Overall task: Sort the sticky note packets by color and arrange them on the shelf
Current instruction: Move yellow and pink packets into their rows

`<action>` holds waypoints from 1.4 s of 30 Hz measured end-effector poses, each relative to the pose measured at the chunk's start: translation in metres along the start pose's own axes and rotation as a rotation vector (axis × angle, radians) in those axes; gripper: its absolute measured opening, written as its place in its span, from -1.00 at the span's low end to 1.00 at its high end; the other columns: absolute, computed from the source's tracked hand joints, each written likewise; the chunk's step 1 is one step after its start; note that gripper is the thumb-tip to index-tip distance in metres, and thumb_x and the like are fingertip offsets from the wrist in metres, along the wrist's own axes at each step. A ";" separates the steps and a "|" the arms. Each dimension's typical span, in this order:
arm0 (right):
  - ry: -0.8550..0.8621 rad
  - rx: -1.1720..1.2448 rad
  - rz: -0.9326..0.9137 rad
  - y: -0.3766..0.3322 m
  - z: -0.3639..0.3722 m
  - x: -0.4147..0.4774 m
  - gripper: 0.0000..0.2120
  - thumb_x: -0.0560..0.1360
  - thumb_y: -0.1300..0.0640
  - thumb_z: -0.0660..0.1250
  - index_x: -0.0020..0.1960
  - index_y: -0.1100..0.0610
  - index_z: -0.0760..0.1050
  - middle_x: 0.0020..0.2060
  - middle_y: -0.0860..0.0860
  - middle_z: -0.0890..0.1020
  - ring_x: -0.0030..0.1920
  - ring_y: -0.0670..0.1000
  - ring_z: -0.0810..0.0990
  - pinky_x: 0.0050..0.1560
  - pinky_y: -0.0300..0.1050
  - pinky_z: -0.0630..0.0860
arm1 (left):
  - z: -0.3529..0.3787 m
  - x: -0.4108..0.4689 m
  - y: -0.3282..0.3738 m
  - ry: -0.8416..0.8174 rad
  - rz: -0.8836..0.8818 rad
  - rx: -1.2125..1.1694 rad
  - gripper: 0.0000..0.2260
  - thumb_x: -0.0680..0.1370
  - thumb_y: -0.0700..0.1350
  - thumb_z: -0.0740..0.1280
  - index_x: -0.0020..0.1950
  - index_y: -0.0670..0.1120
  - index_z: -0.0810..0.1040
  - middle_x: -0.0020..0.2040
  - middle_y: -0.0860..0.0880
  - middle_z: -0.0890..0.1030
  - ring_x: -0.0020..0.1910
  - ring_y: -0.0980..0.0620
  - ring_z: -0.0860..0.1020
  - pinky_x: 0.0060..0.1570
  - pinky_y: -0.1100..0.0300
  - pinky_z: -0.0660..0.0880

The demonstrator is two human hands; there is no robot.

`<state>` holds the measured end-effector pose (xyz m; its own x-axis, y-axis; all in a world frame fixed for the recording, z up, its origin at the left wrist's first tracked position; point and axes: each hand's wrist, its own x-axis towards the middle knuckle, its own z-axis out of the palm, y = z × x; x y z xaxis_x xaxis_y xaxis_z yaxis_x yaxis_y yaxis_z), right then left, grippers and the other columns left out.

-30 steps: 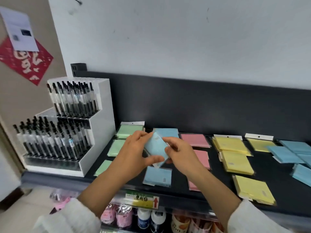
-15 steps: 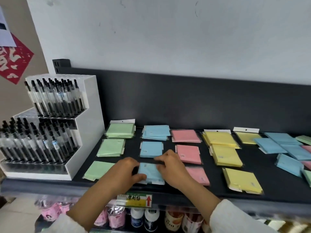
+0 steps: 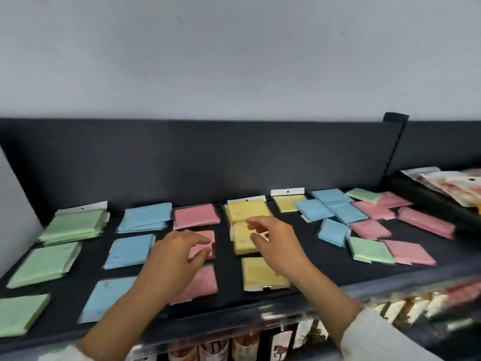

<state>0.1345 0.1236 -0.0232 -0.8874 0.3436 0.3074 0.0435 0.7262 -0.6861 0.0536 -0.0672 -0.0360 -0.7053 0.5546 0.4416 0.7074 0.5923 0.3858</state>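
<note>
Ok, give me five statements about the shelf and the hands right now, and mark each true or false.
1. The left hand holds a blue packet. False: it holds nothing and hovers over the pink packets.
2. The green packets form the leftmost column. True.
3. The yellow packets lie directly right of the pink ones. True.
4. The heap at the right end is all one colour. False: blue, pink and green are mixed there.
5. The right hand is empty. True.
</note>
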 end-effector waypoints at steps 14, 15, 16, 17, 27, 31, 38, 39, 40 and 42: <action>-0.137 -0.168 0.047 0.206 -0.194 -0.006 -0.52 0.40 -0.05 0.42 0.29 0.01 0.47 0.16 -0.05 0.57 0.17 -0.06 0.50 0.21 -0.13 0.44 | 0.167 0.098 0.208 -0.181 0.031 0.009 -0.59 0.50 0.09 0.32 0.33 0.07 0.43 0.28 0.09 0.50 0.23 0.06 0.41 0.22 0.13 0.40; -0.215 -0.148 0.040 0.212 -0.200 -0.006 -0.48 0.36 -0.08 0.45 0.29 -0.04 0.46 0.15 -0.08 0.56 0.15 -0.07 0.51 0.20 -0.10 0.47 | 0.174 0.102 0.215 -0.188 0.008 0.004 -0.59 0.49 0.08 0.33 0.33 0.07 0.44 0.28 0.08 0.50 0.22 0.05 0.42 0.20 0.11 0.41; -0.296 -0.139 0.032 0.216 -0.204 -0.006 -0.45 0.32 -0.11 0.47 0.28 -0.09 0.44 0.14 -0.10 0.55 0.13 -0.09 0.50 0.18 -0.08 0.48 | 0.180 0.104 0.220 -0.198 -0.019 -0.009 -0.59 0.48 0.09 0.34 0.31 0.08 0.45 0.26 0.07 0.52 0.20 0.04 0.42 0.18 0.09 0.42; -0.357 -0.147 0.018 0.220 -0.207 -0.005 -0.41 0.29 -0.13 0.48 0.28 -0.11 0.43 0.12 -0.11 0.54 0.11 -0.09 0.49 0.16 -0.06 0.49 | 0.184 0.107 0.224 -0.220 -0.045 -0.023 -0.60 0.47 0.10 0.35 0.30 0.08 0.45 0.24 0.06 0.53 0.18 0.03 0.43 0.16 0.07 0.44; -0.395 -0.251 -0.134 0.236 -0.200 0.000 -0.46 0.26 -0.07 0.43 0.23 -0.09 0.43 0.01 -0.09 0.57 0.01 -0.05 0.45 -0.01 -0.12 0.48 | 0.207 0.120 0.232 -0.359 -0.266 -0.020 -0.46 0.46 0.17 0.35 0.38 0.01 0.39 0.29 -0.09 0.49 0.26 -0.03 0.44 0.23 0.10 0.41; -0.367 -0.163 -0.099 0.239 -0.198 0.002 -0.40 0.22 -0.06 0.44 0.25 -0.09 0.43 -0.01 -0.12 0.57 0.01 -0.07 0.50 0.01 -0.08 0.52 | 0.205 0.126 0.232 -0.387 -0.230 0.071 -0.51 0.45 0.12 0.37 0.34 0.00 0.42 0.26 -0.07 0.53 0.22 -0.03 0.48 0.16 0.16 0.42; -0.289 0.004 -0.093 0.232 -0.215 0.012 -0.20 0.19 -0.08 0.46 0.40 -0.07 0.31 0.01 -0.29 0.55 0.07 -0.24 0.51 0.13 -0.23 0.48 | 0.179 0.119 0.224 -0.177 -0.268 0.073 -0.46 0.31 0.10 0.44 0.27 0.06 0.50 0.12 -0.01 0.61 0.05 0.03 0.57 -0.04 0.22 0.48; -0.271 0.017 -0.099 0.230 -0.215 0.014 -0.21 0.19 -0.07 0.46 0.39 -0.07 0.32 0.00 -0.31 0.54 0.07 -0.24 0.51 0.12 -0.26 0.47 | 0.174 0.118 0.221 -0.125 -0.273 0.061 -0.47 0.31 0.09 0.44 0.26 0.05 0.50 0.10 -0.01 0.62 0.01 0.03 0.58 -0.08 0.24 0.46; -0.254 0.020 -0.105 0.228 -0.215 0.016 -0.23 0.21 -0.07 0.47 0.39 -0.07 0.33 0.00 -0.32 0.53 0.08 -0.24 0.50 0.11 -0.28 0.45 | 0.168 0.116 0.218 -0.082 -0.276 0.047 -0.48 0.31 0.07 0.44 0.26 0.04 0.51 0.08 0.00 0.63 -0.02 0.03 0.58 -0.10 0.24 0.47; -0.217 0.018 -0.119 0.222 -0.210 0.019 -0.24 0.23 -0.05 0.48 0.40 -0.08 0.31 0.00 -0.34 0.49 0.09 -0.23 0.48 0.12 -0.30 0.42 | 0.156 0.111 0.214 -0.020 -0.286 0.026 -0.50 0.31 0.05 0.45 0.24 0.03 0.53 0.04 0.00 0.64 -0.06 0.03 0.58 -0.10 0.24 0.48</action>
<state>0.2234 0.4166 -0.0308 -0.9637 0.1186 0.2393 -0.0740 0.7425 -0.6657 0.1193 0.2130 -0.0307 -0.8770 0.3739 0.3019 0.4782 0.7407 0.4718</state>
